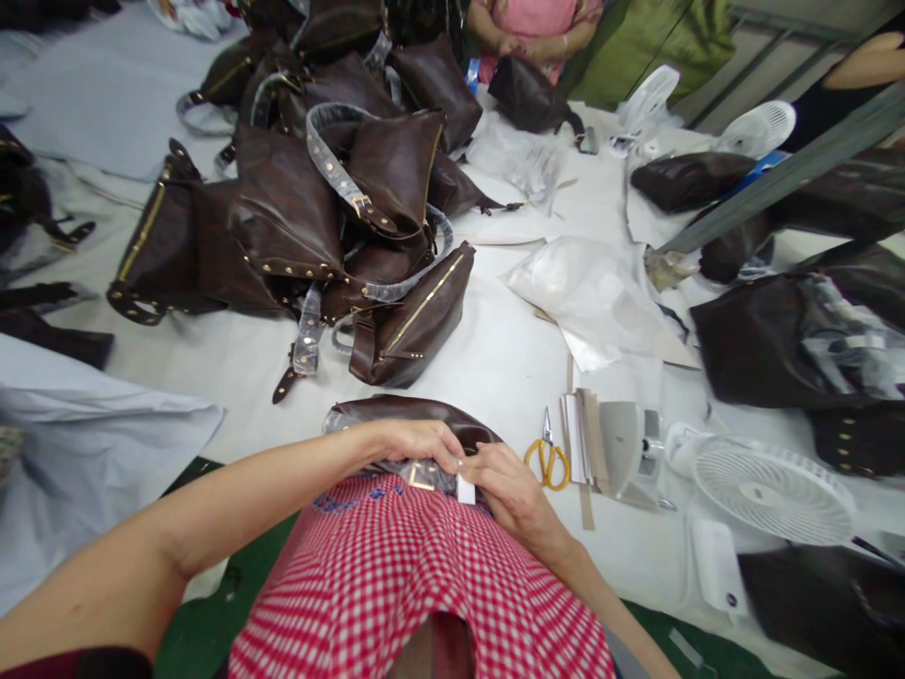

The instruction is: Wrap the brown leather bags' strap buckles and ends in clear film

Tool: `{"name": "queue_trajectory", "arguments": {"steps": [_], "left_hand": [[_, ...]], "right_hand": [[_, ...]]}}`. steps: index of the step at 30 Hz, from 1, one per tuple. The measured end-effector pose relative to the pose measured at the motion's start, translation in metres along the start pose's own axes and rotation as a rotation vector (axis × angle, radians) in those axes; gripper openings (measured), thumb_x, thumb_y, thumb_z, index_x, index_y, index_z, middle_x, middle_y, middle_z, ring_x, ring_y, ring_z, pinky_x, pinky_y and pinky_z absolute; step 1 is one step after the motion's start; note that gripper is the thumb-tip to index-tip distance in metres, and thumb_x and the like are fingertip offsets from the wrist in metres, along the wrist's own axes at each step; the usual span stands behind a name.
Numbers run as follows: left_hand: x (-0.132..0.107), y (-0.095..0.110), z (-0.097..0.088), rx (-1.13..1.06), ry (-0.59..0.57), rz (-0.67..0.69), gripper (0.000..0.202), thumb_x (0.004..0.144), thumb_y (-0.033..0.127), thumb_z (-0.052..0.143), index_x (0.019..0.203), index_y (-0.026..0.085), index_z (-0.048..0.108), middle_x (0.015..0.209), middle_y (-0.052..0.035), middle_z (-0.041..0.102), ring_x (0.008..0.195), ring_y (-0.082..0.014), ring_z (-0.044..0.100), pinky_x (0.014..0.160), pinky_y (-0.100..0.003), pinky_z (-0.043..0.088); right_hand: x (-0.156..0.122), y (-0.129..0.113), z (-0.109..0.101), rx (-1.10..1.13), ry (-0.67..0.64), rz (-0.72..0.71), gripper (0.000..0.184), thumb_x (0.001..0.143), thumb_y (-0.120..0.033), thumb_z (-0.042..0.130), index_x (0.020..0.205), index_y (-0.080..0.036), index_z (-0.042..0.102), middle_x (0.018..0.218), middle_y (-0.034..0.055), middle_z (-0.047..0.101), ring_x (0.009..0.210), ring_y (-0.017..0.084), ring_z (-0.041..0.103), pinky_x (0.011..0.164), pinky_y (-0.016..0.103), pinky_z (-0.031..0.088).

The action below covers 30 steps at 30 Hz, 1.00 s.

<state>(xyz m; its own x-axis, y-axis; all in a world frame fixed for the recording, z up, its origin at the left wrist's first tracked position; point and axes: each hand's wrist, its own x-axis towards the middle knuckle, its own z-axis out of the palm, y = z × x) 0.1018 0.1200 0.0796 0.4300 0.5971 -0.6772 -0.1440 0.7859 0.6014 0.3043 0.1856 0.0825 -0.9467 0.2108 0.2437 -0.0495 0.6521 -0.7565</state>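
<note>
A dark brown leather bag [410, 412] lies at the table's near edge against my red-and-white checked clothing [417, 585]. My left hand [417, 443] rests on top of the bag and grips its upper edge. My right hand [513, 495] is close beside it, with its fingertips at a small white tag [465, 488] hanging from the bag. A gold rectangular fitting [422, 476] shows under my left hand, partly wrapped in clear plastic. Much of the bag is hidden by my hands.
A heap of brown leather bags [297, 217] with gold zips and plastic-wrapped straps covers the white table ahead. Yellow-handled scissors [547, 457], a small iron [622, 448], a white fan [774, 495] and plastic sheets [580, 302] lie to the right. Co-workers stand across the table.
</note>
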Motion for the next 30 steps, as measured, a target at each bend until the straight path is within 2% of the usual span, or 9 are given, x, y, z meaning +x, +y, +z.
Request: {"name": "queue_trajectory", "arguments": {"steps": [6,11,14,18,20,23,25,28,30], "left_hand": [[-0.002,-0.007,-0.009,-0.095,-0.092,0.022,0.027,0.052,0.025,0.078,0.078,0.017,0.074,0.069,0.001,0.069,0.061,-0.0128,0.058,0.066,-0.025,0.044],[-0.001,-0.009,-0.009,-0.124,-0.085,0.015,0.034,0.055,0.036,0.082,0.08,0.015,0.073,0.069,-0.0001,0.068,0.06,-0.0127,0.057,0.065,-0.025,0.043],[-0.002,-0.003,-0.006,-0.034,-0.067,-0.013,0.032,0.058,0.038,0.08,0.079,0.014,0.073,0.067,-0.0002,0.068,0.059,-0.0119,0.056,0.063,-0.024,0.042],[-0.003,0.008,0.001,0.096,0.023,0.021,0.027,0.058,0.032,0.078,0.076,0.013,0.072,0.063,0.0015,0.065,0.056,-0.0102,0.052,0.056,-0.022,0.037],[-0.002,0.011,0.004,0.071,0.095,0.056,0.026,0.056,0.031,0.076,0.073,0.012,0.07,0.06,0.002,0.063,0.052,-0.0091,0.05,0.053,-0.022,0.035],[0.001,0.014,0.006,-0.01,0.178,0.07,0.029,0.053,0.031,0.076,0.071,0.011,0.068,0.057,0.0013,0.062,0.049,-0.0092,0.05,0.051,-0.022,0.036],[0.003,0.017,0.005,-0.049,0.208,0.076,0.03,0.051,0.031,0.077,0.07,0.011,0.067,0.058,0.0004,0.063,0.049,-0.0101,0.052,0.051,-0.023,0.037],[0.005,0.024,0.001,-0.092,0.236,0.086,0.027,0.05,0.029,0.076,0.068,0.011,0.066,0.057,0.0003,0.063,0.049,-0.0108,0.054,0.051,-0.023,0.039],[0.005,0.028,-0.002,-0.107,0.24,0.093,0.024,0.051,0.026,0.075,0.067,0.011,0.065,0.055,0.0003,0.063,0.049,-0.0111,0.055,0.052,-0.024,0.04]], "right_hand": [[0.002,-0.01,-0.009,0.0,-0.074,0.036,0.03,0.091,-0.012,0.043,0.114,-0.024,0.059,0.115,0.0091,0.062,0.105,0.022,0.055,0.091,0.043,0.048],[0.004,-0.01,-0.006,0.034,-0.018,0.071,0.015,0.09,-0.021,0.054,0.103,-0.022,0.062,0.106,0.0071,0.065,0.099,0.019,0.059,0.101,0.047,0.041],[0.002,-0.007,-0.005,-0.006,-0.013,0.052,0.011,0.089,-0.024,0.057,0.099,-0.022,0.062,0.107,0.0066,0.067,0.101,0.019,0.06,0.104,0.047,0.039],[0.002,-0.006,-0.004,-0.182,0.002,0.044,0.009,0.087,-0.024,0.059,0.095,-0.022,0.062,0.106,0.0053,0.068,0.101,0.019,0.06,0.107,0.051,0.034],[0.005,-0.008,-0.004,-0.287,0.036,0.07,0.009,0.085,-0.02,0.058,0.093,-0.021,0.062,0.107,0.0053,0.069,0.102,0.021,0.06,0.107,0.055,0.031],[0.012,-0.01,-0.006,-0.384,0.079,0.108,0.019,0.081,-0.015,0.058,0.099,-0.02,0.062,0.111,0.0066,0.068,0.109,0.025,0.057,0.109,0.059,0.026],[0.017,-0.011,-0.01,-0.425,0.08,0.105,0.025,0.08,-0.018,0.061,0.104,-0.021,0.061,0.115,0.0087,0.066,0.115,0.027,0.054,0.109,0.062,0.024],[0.02,-0.014,-0.014,-0.51,0.095,0.106,0.036,0.077,-0.032,0.069,0.109,-0.018,0.061,0.117,0.0142,0.064,0.113,0.031,0.054,0.104,0.061,0.032],[0.018,-0.015,-0.012,-0.551,0.15,0.118,0.031,0.082,-0.033,0.066,0.108,-0.017,0.063,0.106,0.0144,0.067,0.099,0.028,0.059,0.094,0.053,0.043]]}}
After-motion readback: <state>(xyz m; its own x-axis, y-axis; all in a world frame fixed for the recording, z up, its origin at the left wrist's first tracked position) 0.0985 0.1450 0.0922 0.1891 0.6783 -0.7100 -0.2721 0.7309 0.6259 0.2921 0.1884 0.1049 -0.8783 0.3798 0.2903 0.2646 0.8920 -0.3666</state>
